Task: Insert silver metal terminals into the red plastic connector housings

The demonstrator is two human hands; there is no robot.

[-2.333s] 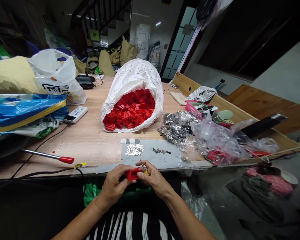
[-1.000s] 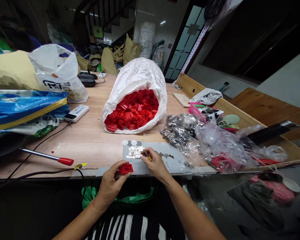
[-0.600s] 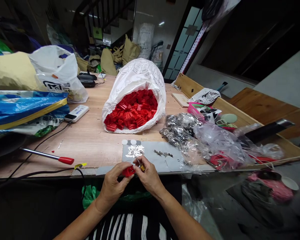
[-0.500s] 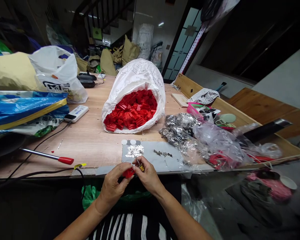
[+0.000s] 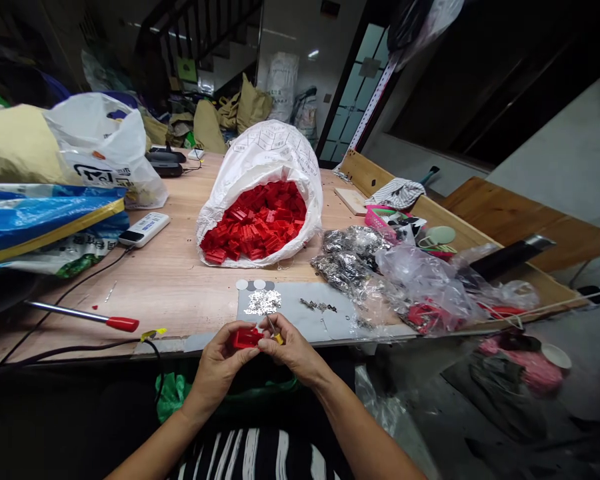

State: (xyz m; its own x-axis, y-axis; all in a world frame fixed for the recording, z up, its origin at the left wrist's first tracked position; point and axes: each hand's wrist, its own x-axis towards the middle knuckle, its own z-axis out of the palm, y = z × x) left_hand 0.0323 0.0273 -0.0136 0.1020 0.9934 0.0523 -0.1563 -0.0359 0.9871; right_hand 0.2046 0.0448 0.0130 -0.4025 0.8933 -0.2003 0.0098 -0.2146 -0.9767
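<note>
My left hand (image 5: 219, 365) is shut on a red plastic block (image 5: 245, 339), probably a connector housing. My right hand (image 5: 294, 351) pinches a small yellow-handled screwdriver (image 5: 278, 338), whose thin tip points at the block. Both hands meet just behind the table's front edge. Beyond them lies a grey sheet (image 5: 300, 313) holding a small heap of silver bits (image 5: 263, 302) and a few scattered metal parts (image 5: 319, 307). A white woven sack (image 5: 260, 157) lies open on its side, full of red blocks (image 5: 253, 223).
Clear bags of metal parts (image 5: 350, 257) and red pieces (image 5: 425, 287) crowd the table's right. A red-handled steel rod (image 5: 90, 316), a white power strip (image 5: 144, 229), black cables and large bags (image 5: 45, 227) lie left. A green bag (image 5: 170, 397) sits below the edge.
My hands stay together at the block, and the red block shows more clearly between them. The whole view has shifted slightly, with the table appearing further left.
</note>
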